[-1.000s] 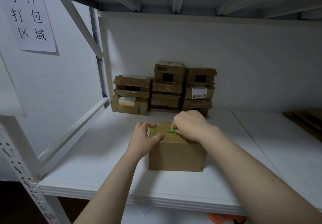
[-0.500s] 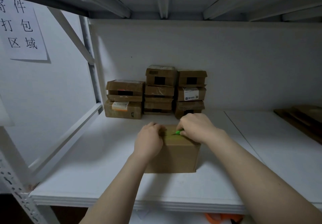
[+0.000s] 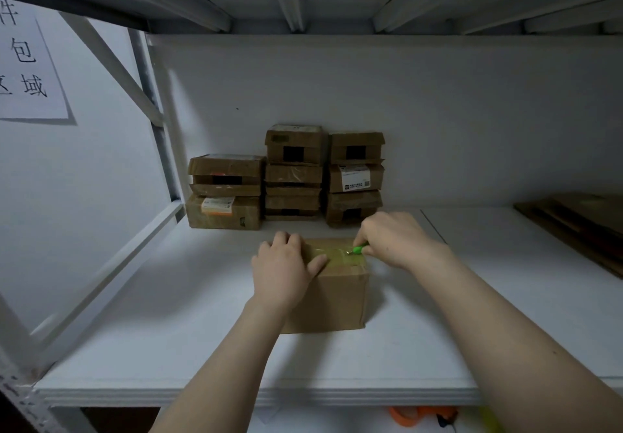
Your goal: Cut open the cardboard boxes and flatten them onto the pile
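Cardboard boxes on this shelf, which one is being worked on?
The lone box at the front, apart from the stacks at the back: the left hand holds its top, the right hand holds a green cutter to its tape.

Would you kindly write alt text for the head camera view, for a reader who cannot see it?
A person's right hand holds a green-handled cutter to the taped top of a cardboard box on a white shelf, while the left hand steadies it. Stacked small boxes stand against the back wall.
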